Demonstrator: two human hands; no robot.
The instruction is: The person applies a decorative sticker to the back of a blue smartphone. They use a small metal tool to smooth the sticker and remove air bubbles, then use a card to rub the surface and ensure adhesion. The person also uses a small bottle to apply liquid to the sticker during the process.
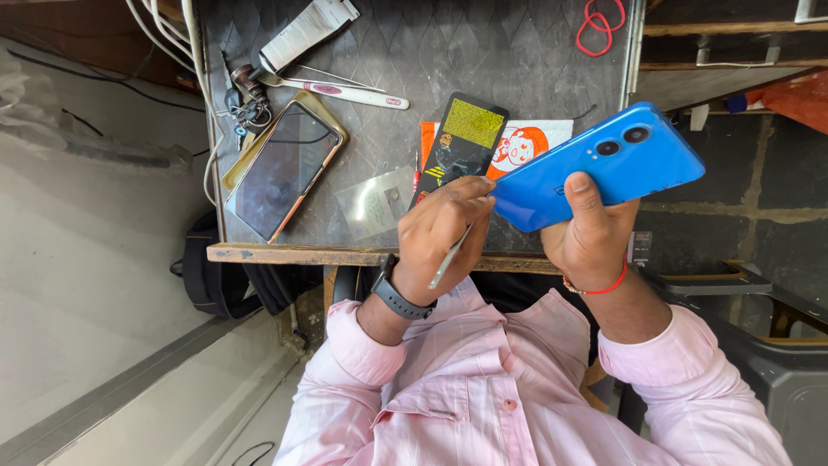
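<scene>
1. Clamped around a blue smartphone (595, 168), right hand (591, 233) with thumb pressed on the glossy back and fingers wrapped behind; held in the air above the near edge of the desk (517, 60), camera lenses facing up.
2. Pinched shut on a thin metal tool (450, 256), left hand (444, 233), with the tool's point hidden behind the fingers near the phone's lower corner; cannot tell whether touching.
3. Judged light, rigid and slippery: smooth plastic back, rounded corners, glass on the hidden side likely fragile. Best held across the long edges, as here, clear of the lenses.
4. Worn on the left wrist, a dark watch (398, 298); on the right wrist, a red thread band (595, 287). Pale pink striped sleeves on both arms.
5. Lying flat on the dark, diamond-patterned desk top: a second phone (285, 168) with dark screen, resting on a gold-toned case; a toothbrush (354, 93) with white handle; fine tweezers just beside it; a bunch of keys (246, 103).
6. Just beyond the hands, a black-and-yellow packet (461, 138) over an orange-and-white printed card (530, 138), and a clear film sheet (375, 203) beside them.
7. Far corner: a looped red cord (599, 24). Rough wooden strip along the desk's near edge.
</scene>
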